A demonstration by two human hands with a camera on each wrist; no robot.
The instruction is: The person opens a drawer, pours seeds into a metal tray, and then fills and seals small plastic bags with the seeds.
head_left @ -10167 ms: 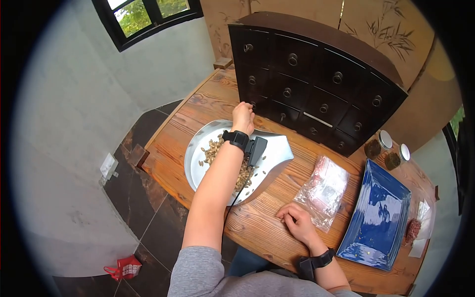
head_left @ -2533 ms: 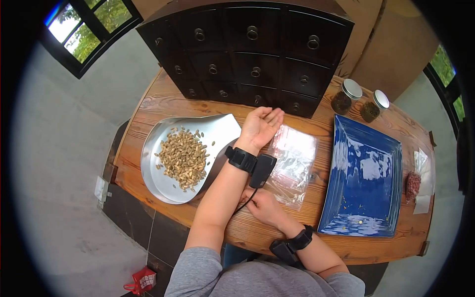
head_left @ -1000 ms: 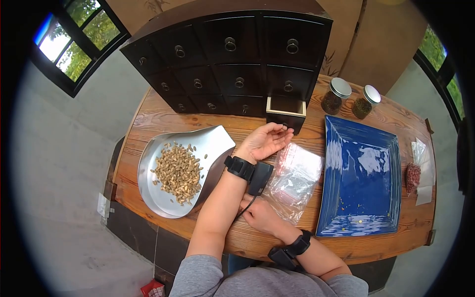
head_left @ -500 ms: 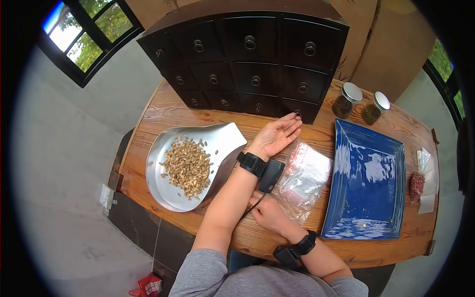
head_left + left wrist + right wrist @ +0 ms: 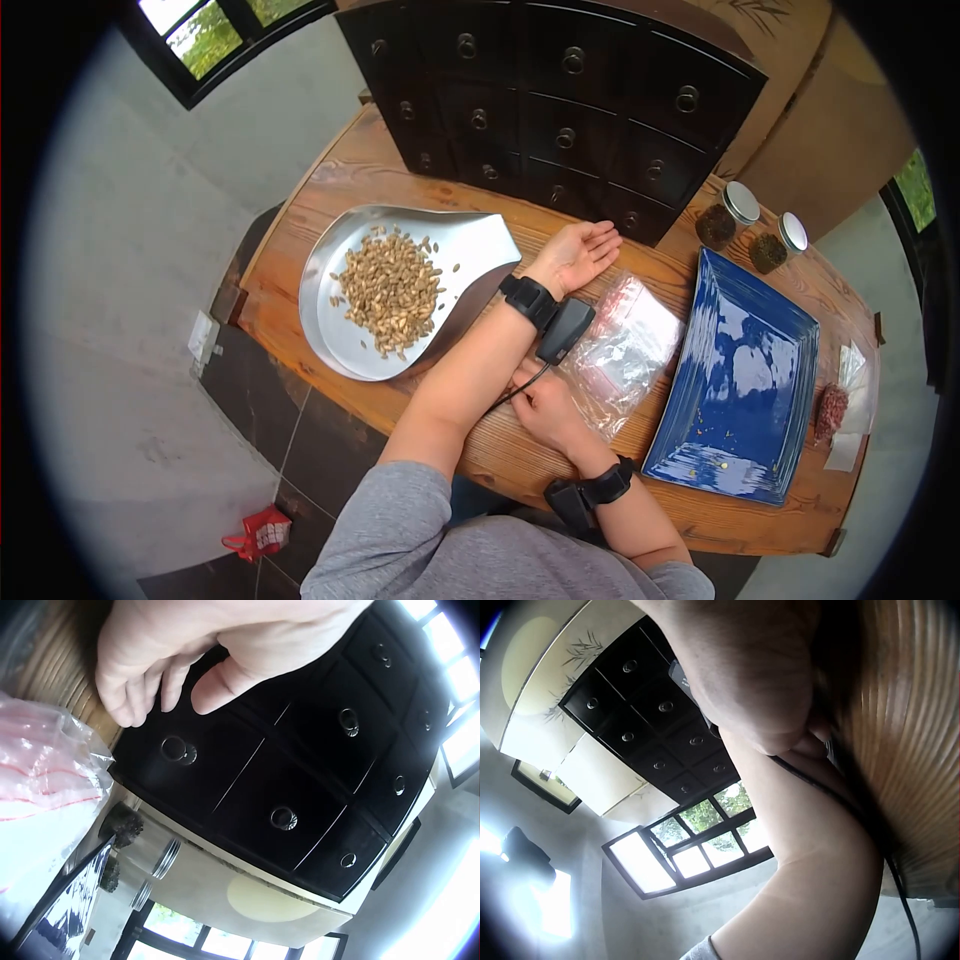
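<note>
The left hand [image 5: 580, 257] is palm up with its fingers extended, just in front of the bottom right drawer [image 5: 628, 216] of the dark cabinet [image 5: 520, 95]. Every drawer front in view sits closed. In the left wrist view this hand [image 5: 191, 649] has its thumb apart from the fingers and holds nothing visible; a ring pull [image 5: 174, 748] shows beside it. Loosely curled, the right hand [image 5: 550, 405] rests on the wooden table [image 5: 510, 440] beside the clear plastic bags [image 5: 630, 345], its fingertips partly hidden by the left forearm.
A metal scoop [image 5: 325, 325] with many brown seeds [image 5: 390, 290] lies left of the arms. Right of the bags are a blue tray [image 5: 740, 370], two lidded jars [image 5: 728, 215] and a small bag of reddish pieces [image 5: 830, 410]. A cable [image 5: 515, 390] hangs from the left wrist.
The bottom right drawer stood out from the cabinet a second ago and is now in. The left fingers have come off its ring. The head view has shifted; the right hand stays on the table.
</note>
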